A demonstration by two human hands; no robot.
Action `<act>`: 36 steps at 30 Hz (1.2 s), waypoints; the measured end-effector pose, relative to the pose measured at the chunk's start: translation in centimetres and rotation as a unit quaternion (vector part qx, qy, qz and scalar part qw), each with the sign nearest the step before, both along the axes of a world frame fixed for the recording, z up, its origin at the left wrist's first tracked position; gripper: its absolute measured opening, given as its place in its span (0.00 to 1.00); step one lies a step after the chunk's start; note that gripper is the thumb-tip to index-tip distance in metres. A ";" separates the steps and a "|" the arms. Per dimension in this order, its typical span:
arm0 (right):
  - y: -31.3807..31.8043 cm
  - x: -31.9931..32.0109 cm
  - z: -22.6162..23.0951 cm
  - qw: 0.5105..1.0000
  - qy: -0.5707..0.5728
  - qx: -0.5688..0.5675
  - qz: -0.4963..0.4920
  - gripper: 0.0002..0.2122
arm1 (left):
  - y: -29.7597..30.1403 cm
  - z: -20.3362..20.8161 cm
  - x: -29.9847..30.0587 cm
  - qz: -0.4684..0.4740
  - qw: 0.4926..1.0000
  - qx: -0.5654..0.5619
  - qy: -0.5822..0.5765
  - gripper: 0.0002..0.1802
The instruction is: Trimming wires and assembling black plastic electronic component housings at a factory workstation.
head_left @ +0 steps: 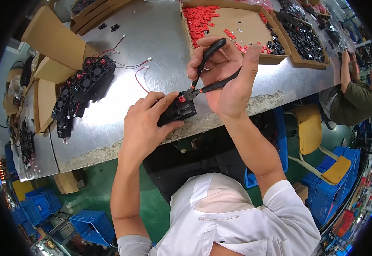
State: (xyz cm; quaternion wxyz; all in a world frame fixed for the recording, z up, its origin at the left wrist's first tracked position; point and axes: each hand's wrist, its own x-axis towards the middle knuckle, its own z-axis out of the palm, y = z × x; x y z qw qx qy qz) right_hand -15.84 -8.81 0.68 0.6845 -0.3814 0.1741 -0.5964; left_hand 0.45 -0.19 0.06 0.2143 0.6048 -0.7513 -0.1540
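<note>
My left hand [145, 121] is closed around a small black fan assembly [187, 110] at the front edge of the metal table. A red part [182, 99] shows on top of the assembly, near my left fingertips. My right hand [228, 74] grips a pair of pliers [212, 53] with black handles, which stand spread apart. The jaws of the pliers are at the red part; whether they bite on it I cannot tell. A red wire [139, 81] with a white plug runs out behind my left hand.
Black fan assemblies [93, 76] with wires lie at the left beside a cardboard box [55, 38]. A cardboard tray [220, 25] of red parts stands at the back, next to a box of black parts [304, 45]. Another person [356, 100] sits at the right, beyond a yellow chair [309, 128].
</note>
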 end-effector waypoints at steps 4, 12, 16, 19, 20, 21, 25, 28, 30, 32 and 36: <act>-0.1 -0.2 0.0 1.000 -0.009 -0.002 0.002 0.42 | -0.1 0.2 -0.1 0.015 1.000 0.025 0.005 0.33; -0.1 0.1 -0.1 1.000 0.007 -0.015 -0.001 0.42 | -0.1 0.1 -0.1 0.017 0.999 0.032 0.006 0.34; 0.0 0.1 -0.1 1.000 0.019 -0.022 -0.005 0.43 | -0.1 0.1 -0.1 0.017 0.999 0.033 0.007 0.34; 0.1 0.1 -0.1 0.998 0.036 -0.043 0.003 0.43 | 0.0 -0.2 0.0 0.011 1.000 0.023 0.013 0.33; 0.1 0.2 -0.1 0.999 0.027 -0.032 0.002 0.43 | 0.0 -0.3 0.1 0.004 1.000 0.011 0.016 0.32; 0.1 0.2 -0.1 1.000 0.018 -0.021 0.001 0.43 | 0.0 -0.3 0.1 0.004 1.000 0.012 0.016 0.32; -0.1 0.0 0.1 0.999 0.028 -0.037 0.004 0.43 | -0.2 -0.3 0.1 -0.006 1.000 0.003 0.020 0.32; -0.7 -0.7 0.6 0.999 -0.018 -0.040 0.009 0.41 | -0.9 0.0 0.6 -0.026 0.999 0.012 0.029 0.32; 0.0 -0.9 1.0 1.000 -0.028 0.000 -0.009 0.39 | -1.4 -0.2 1.1 -0.047 0.995 0.047 0.072 0.31; 0.4 -1.2 1.4 0.998 -0.041 0.037 -0.027 0.37 | -1.9 0.3 1.5 -0.055 0.992 0.073 0.090 0.31; 0.4 -2.7 0.6 0.992 -0.080 0.089 -0.049 0.36 | -3.1 1.1 2.1 -0.082 0.975 0.156 0.135 0.30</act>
